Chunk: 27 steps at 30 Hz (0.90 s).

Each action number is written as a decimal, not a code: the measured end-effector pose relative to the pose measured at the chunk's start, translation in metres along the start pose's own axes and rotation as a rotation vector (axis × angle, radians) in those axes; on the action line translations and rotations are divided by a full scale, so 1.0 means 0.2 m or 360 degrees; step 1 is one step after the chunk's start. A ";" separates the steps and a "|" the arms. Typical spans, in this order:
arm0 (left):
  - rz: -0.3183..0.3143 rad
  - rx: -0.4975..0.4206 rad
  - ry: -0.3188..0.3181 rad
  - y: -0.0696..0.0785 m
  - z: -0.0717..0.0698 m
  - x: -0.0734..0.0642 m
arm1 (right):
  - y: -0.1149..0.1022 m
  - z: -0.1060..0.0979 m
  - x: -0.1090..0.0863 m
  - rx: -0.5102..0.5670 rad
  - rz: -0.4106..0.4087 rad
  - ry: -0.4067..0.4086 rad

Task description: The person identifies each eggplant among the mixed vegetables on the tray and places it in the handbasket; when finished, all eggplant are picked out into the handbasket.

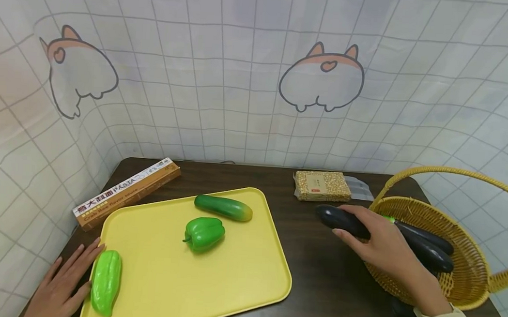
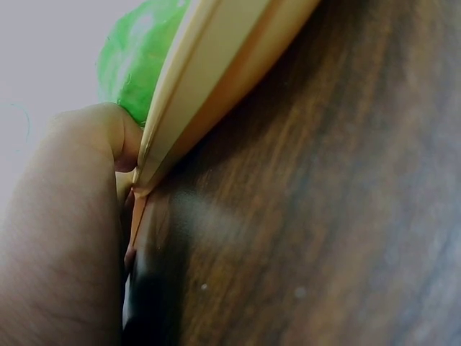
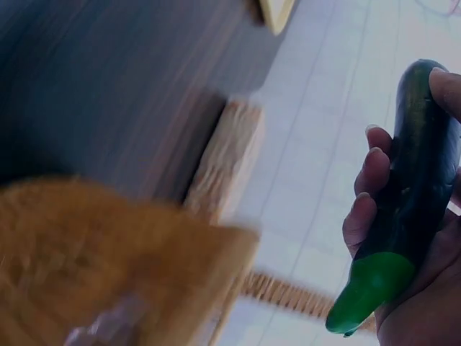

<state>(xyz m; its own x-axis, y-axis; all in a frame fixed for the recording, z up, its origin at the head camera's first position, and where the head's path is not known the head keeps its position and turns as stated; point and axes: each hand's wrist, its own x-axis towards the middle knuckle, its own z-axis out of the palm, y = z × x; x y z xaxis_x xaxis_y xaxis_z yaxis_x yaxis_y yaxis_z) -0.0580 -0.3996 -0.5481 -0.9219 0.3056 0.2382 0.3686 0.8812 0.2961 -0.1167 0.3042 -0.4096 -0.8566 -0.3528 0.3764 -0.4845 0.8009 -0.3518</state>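
Note:
My right hand [image 1: 380, 241] grips a dark eggplant [image 1: 342, 219] at the basket's left rim, fingers and thumb curled round it. Its green cap end [image 3: 374, 285] shows in the right wrist view. More dark eggplants [image 1: 427, 251] lie in the yellow wicker basket [image 1: 468, 288]. My left hand [image 1: 60, 280] rests on the left edge of the yellow tray [image 1: 164, 269], its fingers extended. Beside its thumb lies a light green, ridged, long vegetable [image 1: 105, 283]. A green bell pepper [image 1: 204, 234] and a green cucumber-like vegetable [image 1: 224, 207] with a yellowish end lie on the tray.
A pasta box [image 1: 127, 192] lies slantwise behind the tray's left side. At the back of the dark table [image 1: 308, 278] is a clear pack of pale grains [image 1: 322, 186]. The basket's tall handle [image 1: 436, 169] arches over it. A white checked cloth [image 1: 250, 80] hangs behind.

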 end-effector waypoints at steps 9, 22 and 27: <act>-0.0027 0.0017 0.0001 0.01 0.00 -0.01 | 0.22 -0.16 -0.11 -0.0134 0.0100 0.0065; -0.0004 -0.0023 0.0014 0.01 0.01 -0.02 | 0.43 -0.22 -0.27 -0.0229 0.0397 -0.0075; 0.0036 -0.0017 0.0072 0.01 0.01 -0.01 | 0.45 -0.20 -0.31 -0.0337 0.0411 -0.0070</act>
<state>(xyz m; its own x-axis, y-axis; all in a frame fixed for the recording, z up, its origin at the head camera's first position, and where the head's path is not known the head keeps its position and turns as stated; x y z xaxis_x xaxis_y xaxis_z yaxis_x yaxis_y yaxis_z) -0.0557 -0.3985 -0.5495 -0.9071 0.3084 0.2865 0.3906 0.8703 0.2998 -0.1000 0.4182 -0.4313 -0.9553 -0.1420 0.2592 -0.2069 0.9476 -0.2434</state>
